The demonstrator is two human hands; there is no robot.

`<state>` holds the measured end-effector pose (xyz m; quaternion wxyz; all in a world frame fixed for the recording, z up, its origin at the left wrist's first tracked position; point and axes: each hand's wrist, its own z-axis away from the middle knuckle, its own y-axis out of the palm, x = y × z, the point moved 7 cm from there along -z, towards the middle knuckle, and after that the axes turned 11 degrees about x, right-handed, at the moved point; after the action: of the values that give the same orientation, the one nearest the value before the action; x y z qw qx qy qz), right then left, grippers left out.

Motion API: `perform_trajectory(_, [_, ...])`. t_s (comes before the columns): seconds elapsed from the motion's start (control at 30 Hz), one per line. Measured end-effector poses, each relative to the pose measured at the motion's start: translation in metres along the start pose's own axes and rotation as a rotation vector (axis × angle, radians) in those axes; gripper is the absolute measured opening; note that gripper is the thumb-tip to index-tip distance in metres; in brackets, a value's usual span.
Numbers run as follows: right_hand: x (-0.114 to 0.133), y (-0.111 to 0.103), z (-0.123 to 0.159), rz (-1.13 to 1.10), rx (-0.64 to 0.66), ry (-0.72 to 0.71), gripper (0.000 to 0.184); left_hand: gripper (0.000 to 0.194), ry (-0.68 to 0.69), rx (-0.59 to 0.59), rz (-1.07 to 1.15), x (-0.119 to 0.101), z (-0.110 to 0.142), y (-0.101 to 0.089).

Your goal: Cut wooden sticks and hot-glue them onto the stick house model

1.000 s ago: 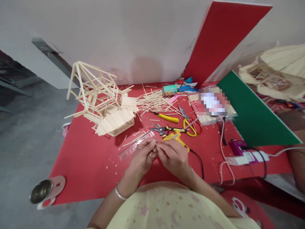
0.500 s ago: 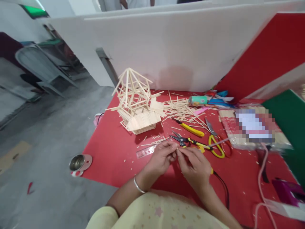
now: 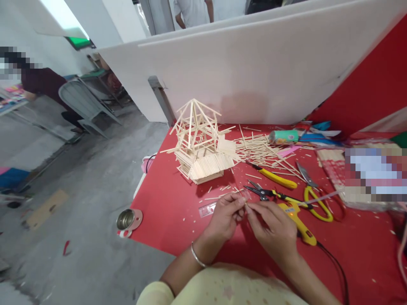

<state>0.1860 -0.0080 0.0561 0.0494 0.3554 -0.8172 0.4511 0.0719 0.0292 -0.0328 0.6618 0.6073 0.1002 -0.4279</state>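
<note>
My left hand point(image 3: 226, 217) and my right hand point(image 3: 276, 226) meet over the red table, thumbs and fingertips pinched together. Whatever lies between the fingertips is too small and too covered to make out. Beyond them stands a model house frame point(image 3: 197, 140) of thin wooden sticks, with a peaked open roof and a slatted panel at its front. A clear ruler point(image 3: 208, 209) lies partly behind my left hand. Beside my right hand rests a yellow glue gun point(image 3: 300, 224), and just past it are black-and-yellow pliers point(image 3: 267, 193).
Loose sticks point(image 3: 260, 150) are heaped right of the model, near a green can point(image 3: 284, 137). Yellow-handled cutters point(image 3: 276, 177) and scissors point(image 3: 314, 199) lie at the right. A metal cup point(image 3: 127, 220) sits at the table's left edge. A white board point(image 3: 248, 76) rises behind.
The camera view has swung left, so the table and model appear farther right. My hands stay pinched together; the glue gun is now more visible beside my right hand.
</note>
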Motion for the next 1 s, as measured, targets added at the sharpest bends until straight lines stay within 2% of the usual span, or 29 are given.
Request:
perform_trajectory(0.23, [0.007, 0.014, -0.001, 0.002, 0.014, -0.007, 0.017, 0.034, -0.041, -0.043, -0.002, -0.007, 0.002, -0.012])
perform_trajectory(0.47, [0.014, 0.027, -0.002, 0.026, 0.036, 0.026, 0.016, 0.035, -0.021, -0.06, -0.008, -0.008, 0.003, -0.024])
perform_trajectory(0.53, [0.015, 0.027, 0.001, 0.045, 0.059, 0.051, 0.012, 0.033, 0.013, -0.083, -0.076, -0.013, 0.005, -0.029])
perform_trajectory(0.6, [0.016, 0.03, 0.01, 0.078, 0.118, 0.084, 0.008, 0.032, 0.14, -0.188, -0.154, -0.029, 0.012, -0.043])
perform_trajectory(0.7, [0.014, 0.045, 0.031, 0.112, 0.291, 0.127, 0.02, 0.032, 0.285, -0.351, -0.335, -0.059, 0.026, -0.072])
perform_trajectory(0.77, [0.013, 0.059, 0.049, 0.108, 0.421, 0.151, 0.028, 0.028, 0.37, -0.439, -0.564, -0.081, 0.035, -0.089])
perform_trajectory(0.8, [0.013, 0.067, 0.057, 0.108, 0.478, 0.165, 0.031, 0.024, 0.427, -0.452, -0.706, -0.091, 0.038, -0.093])
perform_trajectory(0.87, [0.011, 0.079, 0.069, 0.129, 0.56, 0.197, 0.033, 0.017, 0.432, -0.425, -0.969, -0.101, 0.039, -0.098])
perform_trajectory(1.0, [0.009, 0.088, 0.075, 0.202, 0.582, 0.213, 0.034, 0.014, 0.361, -0.352, -1.306, -0.1, 0.035, -0.095])
